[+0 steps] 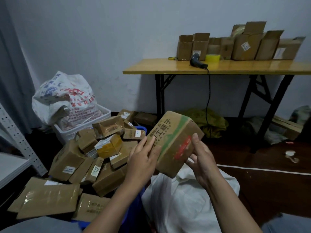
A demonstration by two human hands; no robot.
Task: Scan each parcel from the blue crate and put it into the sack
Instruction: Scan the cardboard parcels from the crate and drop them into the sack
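Observation:
Both my hands hold one cardboard parcel (175, 142) with green and red print, tilted in the air above the white sack (188, 202). My left hand (143, 158) lies along its left side, fingers fairly straight, thumb underneath. My right hand (202, 158) grips its right lower edge with curled fingers. The blue crate (134, 207) on the left is heaped with several brown parcels (94, 157). The black handheld scanner (196, 60) lies on the yellow table (168, 67), its cable hanging down.
A row of open cartons (244, 46) and a yellow tape roll (212, 58) stand on the table. A full printed sack (67, 98) sits in a white crate (74, 130) at the back left. A grey shelf post (20, 142) stands at the left. Clutter lies under the table.

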